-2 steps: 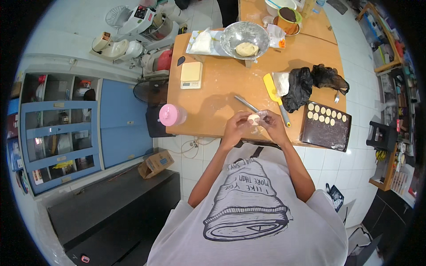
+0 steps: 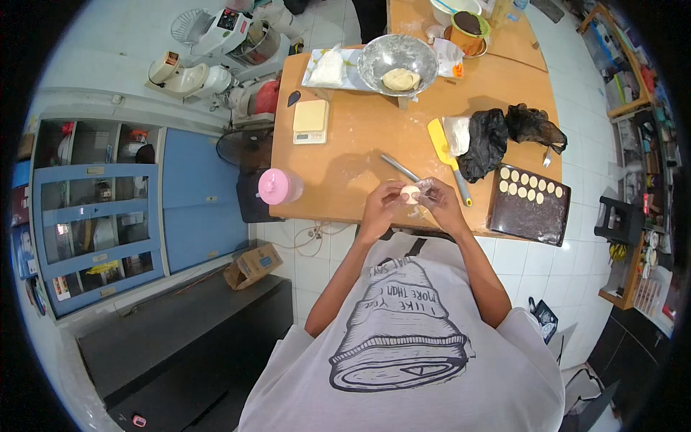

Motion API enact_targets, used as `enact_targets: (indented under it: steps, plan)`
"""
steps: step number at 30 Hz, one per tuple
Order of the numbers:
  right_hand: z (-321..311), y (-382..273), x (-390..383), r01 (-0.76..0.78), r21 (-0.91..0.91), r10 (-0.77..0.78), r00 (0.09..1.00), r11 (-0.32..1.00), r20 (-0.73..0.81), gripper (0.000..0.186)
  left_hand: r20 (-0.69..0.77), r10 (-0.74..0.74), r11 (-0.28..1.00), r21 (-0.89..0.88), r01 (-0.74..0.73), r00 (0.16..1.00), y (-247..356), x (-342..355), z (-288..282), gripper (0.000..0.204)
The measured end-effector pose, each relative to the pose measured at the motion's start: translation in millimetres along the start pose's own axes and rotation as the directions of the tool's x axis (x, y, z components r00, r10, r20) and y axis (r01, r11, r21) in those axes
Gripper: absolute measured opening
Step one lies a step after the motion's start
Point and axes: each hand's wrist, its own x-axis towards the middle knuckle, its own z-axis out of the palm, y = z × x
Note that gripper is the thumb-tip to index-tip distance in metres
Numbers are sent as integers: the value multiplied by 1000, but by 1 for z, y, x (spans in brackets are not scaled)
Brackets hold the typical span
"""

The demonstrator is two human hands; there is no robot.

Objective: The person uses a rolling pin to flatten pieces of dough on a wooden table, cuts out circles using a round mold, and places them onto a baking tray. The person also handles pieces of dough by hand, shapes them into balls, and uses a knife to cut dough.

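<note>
Between both hands, just above the table's near edge, I hold a small pale round of dough [image 2: 410, 194]. My left hand [image 2: 386, 200] pinches its left side, and my right hand [image 2: 437, 199] has its fingers on the right side. Just beyond my hands a metal rod [image 2: 399, 168] lies slantwise on the table. A yellow spatula [image 2: 448, 160] with a grey handle end rests close to my right hand. Farther right, a dark baking tray [image 2: 529, 219] carries several small pale dough rounds in rows along its far side.
A steel bowl [image 2: 371, 63] with a dough lump stands at the far side, beside white flour [image 2: 328, 70] on a patterned tray. A kitchen scale [image 2: 310, 122] and a pink-lidded jar [image 2: 277, 187] are on the left. Black plastic bags [image 2: 484, 144] lie right of the spatula.
The fingers of my right hand have shifted slightly around the dough round, and more of its face shows. Everything else stays in place.
</note>
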Motion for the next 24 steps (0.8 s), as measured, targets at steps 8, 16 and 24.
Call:
enact_targets:
  steps: [8,16,24]
  plan:
    - [24,-2,16,-102,-176,127,982,979,142,20,-55,-22,969,246,35,998,17,-8,-29,41]
    - [92,13,50,-80,7,80,986,997,-146,14,-210,-51,998,-55,40,976,-6,-9,-62,26]
    - [134,34,65,-95,21,97,991,995,-97,27,-17,-86,985,148,87,996,11,9,-154,18]
